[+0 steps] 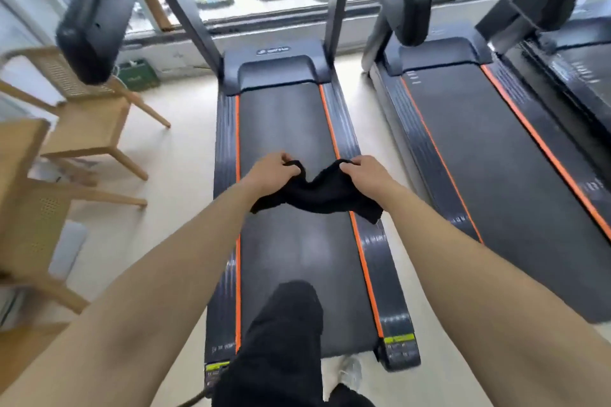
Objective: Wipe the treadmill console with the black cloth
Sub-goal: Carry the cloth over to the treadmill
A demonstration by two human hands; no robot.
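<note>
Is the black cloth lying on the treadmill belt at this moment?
No, the black cloth is held up above the belt, gripped by the left hand and the right hand.

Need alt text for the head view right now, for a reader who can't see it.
Both hands, left hand and right hand, hold a black cloth stretched between them above a treadmill belt. Wooden chairs stand left; a second treadmill sits right.
</note>
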